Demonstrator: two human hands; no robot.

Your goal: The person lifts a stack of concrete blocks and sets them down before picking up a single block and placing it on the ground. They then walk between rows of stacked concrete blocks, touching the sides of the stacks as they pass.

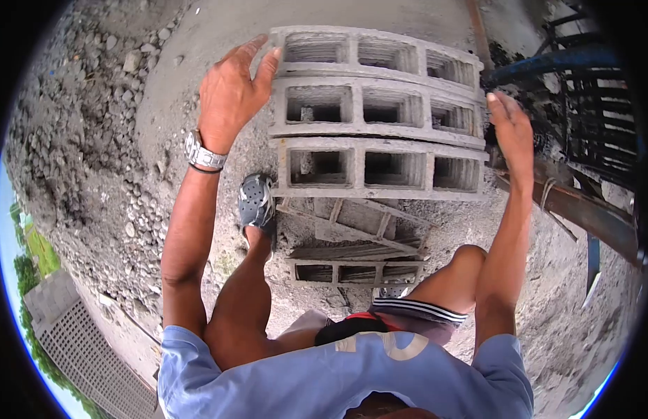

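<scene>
While both hands frame the ends of three hollow blocks (pixel 390 133), neither is clenched.
At twelve to one o'clock, the blocks lie side by side, cavities upward; the left hand (pixel 233 91), at eleven, is open, thumb spread from its fingers, its tip at the farthest block's near-left corner zone, apparently touching. At two o'clock, the right hand (pixel 511 126) has loosely bent, unclenched fingers just beside the middle block's right end; contact there cannot be told. The step in hand looks like placing hands at the ends; a firm hold would call for even inward pressure from both sides. Another hollow block (pixel 336 283) lies toward six, gravel (pixel 132 91) at ten.
</scene>
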